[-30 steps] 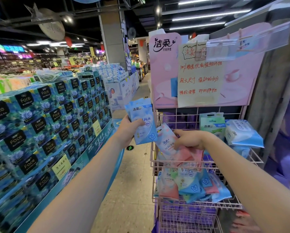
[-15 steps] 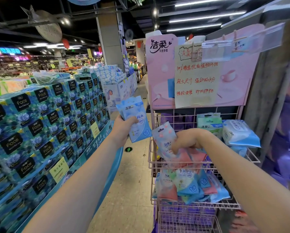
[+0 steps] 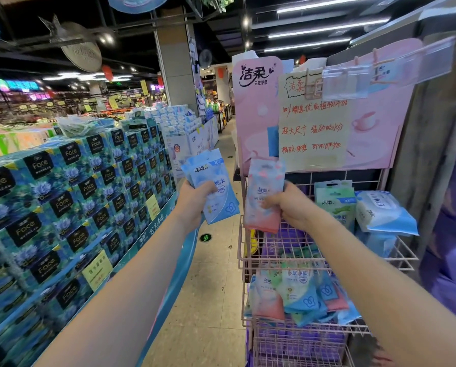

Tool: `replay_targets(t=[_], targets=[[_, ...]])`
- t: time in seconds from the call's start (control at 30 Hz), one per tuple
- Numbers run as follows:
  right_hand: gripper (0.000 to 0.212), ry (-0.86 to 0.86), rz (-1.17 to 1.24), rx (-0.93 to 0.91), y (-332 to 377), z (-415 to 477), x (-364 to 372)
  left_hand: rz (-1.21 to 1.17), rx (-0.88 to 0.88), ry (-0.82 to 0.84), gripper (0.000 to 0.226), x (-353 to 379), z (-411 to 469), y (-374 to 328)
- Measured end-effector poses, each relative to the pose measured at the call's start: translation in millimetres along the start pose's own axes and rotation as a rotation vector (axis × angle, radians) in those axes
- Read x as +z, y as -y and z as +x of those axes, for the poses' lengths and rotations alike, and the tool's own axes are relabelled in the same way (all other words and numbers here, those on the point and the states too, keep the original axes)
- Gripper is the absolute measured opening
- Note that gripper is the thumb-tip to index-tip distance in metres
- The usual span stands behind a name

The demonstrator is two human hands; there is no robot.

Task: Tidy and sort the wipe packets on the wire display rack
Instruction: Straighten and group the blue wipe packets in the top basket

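Observation:
My left hand (image 3: 195, 201) grips a small stack of blue wipe packets (image 3: 216, 192), held up left of the pink wire rack (image 3: 272, 242). In front of the rack's upper shelf, my right hand (image 3: 287, 206) holds pink wipe packets (image 3: 261, 200) upright above the wire. A green packet (image 3: 334, 200) and a large white-and-blue wipe pack (image 3: 383, 213) stand at the right of that upper shelf. On the lower shelf lies a mixed heap of pink, green and blue packets (image 3: 301, 298).
A pink sign board with handwritten red text (image 3: 314, 123) tops the rack. Stacked dark-blue tissue boxes (image 3: 70, 197) line the left of the tiled aisle (image 3: 211, 287). A grey pillar (image 3: 428, 144) and purple packs (image 3: 454, 260) stand on the right.
My right hand has lifted the pink packets up off the upper shelf and now holds them upright. My left hand with the blue packets has stayed in place.

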State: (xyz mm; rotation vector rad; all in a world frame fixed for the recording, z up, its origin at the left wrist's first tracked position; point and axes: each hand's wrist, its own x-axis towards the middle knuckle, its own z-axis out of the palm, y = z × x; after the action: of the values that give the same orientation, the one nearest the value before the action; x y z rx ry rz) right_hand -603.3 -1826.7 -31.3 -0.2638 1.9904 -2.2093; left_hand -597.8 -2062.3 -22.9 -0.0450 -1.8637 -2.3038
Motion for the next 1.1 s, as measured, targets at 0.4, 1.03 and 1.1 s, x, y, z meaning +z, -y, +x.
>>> replay_targets(t=[0.4, 1.03, 1.1], targets=[[0.105, -0.02, -0.516, 0.13, -63, 23, -3, 0.091, 0.015, 0.051, 0.048, 0, -3, 2], [0.085, -0.188, -0.766, 0.079, -45, -8, -14, 0.09, 0.037, 0.228, 0.033, 67, -18, 12], [0.071, -0.186, -0.811, 0.079, -46, -12, -19, 0.099, 0.014, 0.241, 0.047, 73, -20, 17]])
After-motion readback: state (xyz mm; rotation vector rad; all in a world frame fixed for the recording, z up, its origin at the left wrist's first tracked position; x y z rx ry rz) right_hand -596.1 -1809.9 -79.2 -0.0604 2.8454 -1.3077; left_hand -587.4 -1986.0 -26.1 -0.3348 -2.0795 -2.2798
